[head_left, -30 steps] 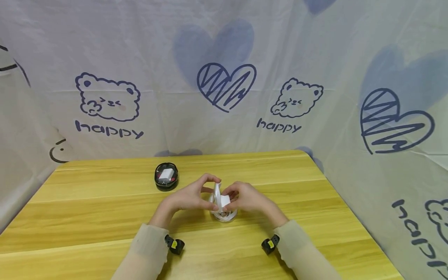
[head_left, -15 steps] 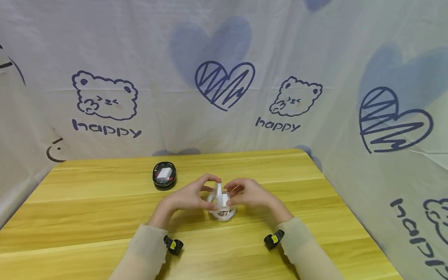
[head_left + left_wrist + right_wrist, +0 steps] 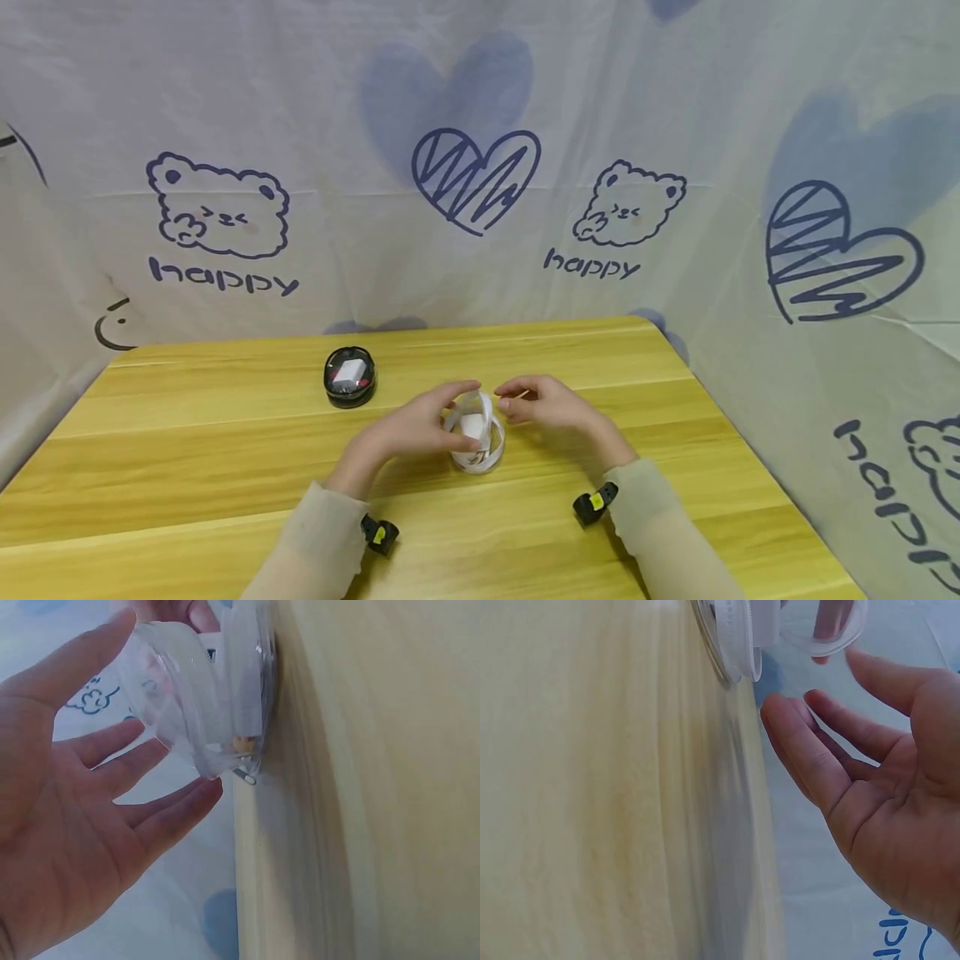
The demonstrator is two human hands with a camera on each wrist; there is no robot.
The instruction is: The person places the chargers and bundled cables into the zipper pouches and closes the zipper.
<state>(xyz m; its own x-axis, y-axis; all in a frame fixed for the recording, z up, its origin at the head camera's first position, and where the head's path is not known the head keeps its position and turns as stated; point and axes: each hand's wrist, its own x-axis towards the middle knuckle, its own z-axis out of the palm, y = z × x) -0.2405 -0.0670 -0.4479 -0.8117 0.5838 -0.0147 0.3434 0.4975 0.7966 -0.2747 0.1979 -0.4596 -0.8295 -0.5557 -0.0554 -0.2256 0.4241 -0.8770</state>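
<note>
Evidently, the clear case [image 3: 492,459] sits open on the wooden table [image 3: 187,450] between both hands, a white block [image 3: 472,427] inside. The left hand [image 3: 423,425] spans the tilted lid [image 3: 487,410], thumb at one edge and fingertips at another, probably so it doesn't fall shut. The right hand [image 3: 551,406] holds nothing, its fingers loosely bent and parted from the thumb, just beside the case, perhaps to leave the lid room. Farther back, leftward, a closed black case [image 3: 350,401] rests, apparently placed out of the way.
</note>
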